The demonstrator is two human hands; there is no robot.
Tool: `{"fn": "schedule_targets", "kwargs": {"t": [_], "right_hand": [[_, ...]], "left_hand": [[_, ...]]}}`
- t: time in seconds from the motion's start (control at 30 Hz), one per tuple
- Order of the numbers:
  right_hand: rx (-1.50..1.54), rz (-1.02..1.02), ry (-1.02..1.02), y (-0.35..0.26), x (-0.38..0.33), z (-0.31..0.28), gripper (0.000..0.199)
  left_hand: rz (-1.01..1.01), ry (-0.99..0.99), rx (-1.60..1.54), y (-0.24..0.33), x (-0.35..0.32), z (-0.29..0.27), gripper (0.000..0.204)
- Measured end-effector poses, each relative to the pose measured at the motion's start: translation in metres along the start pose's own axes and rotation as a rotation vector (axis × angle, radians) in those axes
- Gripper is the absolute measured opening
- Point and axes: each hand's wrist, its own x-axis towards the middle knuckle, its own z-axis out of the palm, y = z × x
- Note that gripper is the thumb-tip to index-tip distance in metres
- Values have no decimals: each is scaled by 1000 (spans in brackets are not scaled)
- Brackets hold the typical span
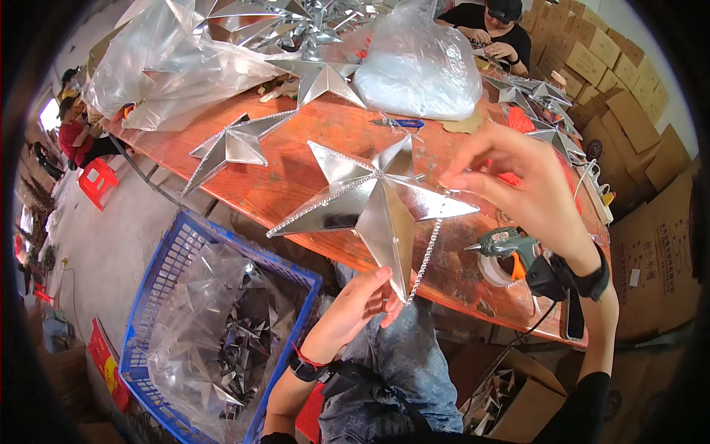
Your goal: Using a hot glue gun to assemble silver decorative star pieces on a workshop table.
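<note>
A silver five-pointed star [384, 211] is tilted over the table's near edge. My left hand [346, 309] grips its lowest point between thumb and fingers. Sparkly silver trim [428, 255] runs along one upper-left ridge, and a loose length of it hangs in a curve from the right point down to the lowest point. With thumb and forefinger pinched, my right hand [521, 177] holds the trim's upper end beside the right point. Below that hand lies a green glue gun [503, 243], nozzle toward the left, by a roll of tape [495, 272].
Another trimmed star [233, 148] lies left on the wooden table [296, 170]. Blue-handled pliers [399, 123] and a clear plastic bag [418, 63] are beyond. A blue crate [140, 333] of silver pieces stands lower left. Cardboard boxes [651, 244] line the right; a person [495, 33] works across.
</note>
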Motion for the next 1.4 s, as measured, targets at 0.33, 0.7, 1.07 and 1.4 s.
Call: {"fn": "schedule_targets", "kwargs": {"t": [0.33,0.7,1.07,1.4], "right_hand": [[40,-16,-102,49,37,23,11],[132,-152,-95,63,38,46,10],[69,-119,-104,62,35,52,10],[38,-78,-121,55,35,53,12]], "left_hand": [[149,-104,182,3,-27,-3,14],[206,42,301,-2,-46,-17,16],[268,144,108,-1,-50,-20,13],[334,160,158,-1,-50,-16,13]]}}
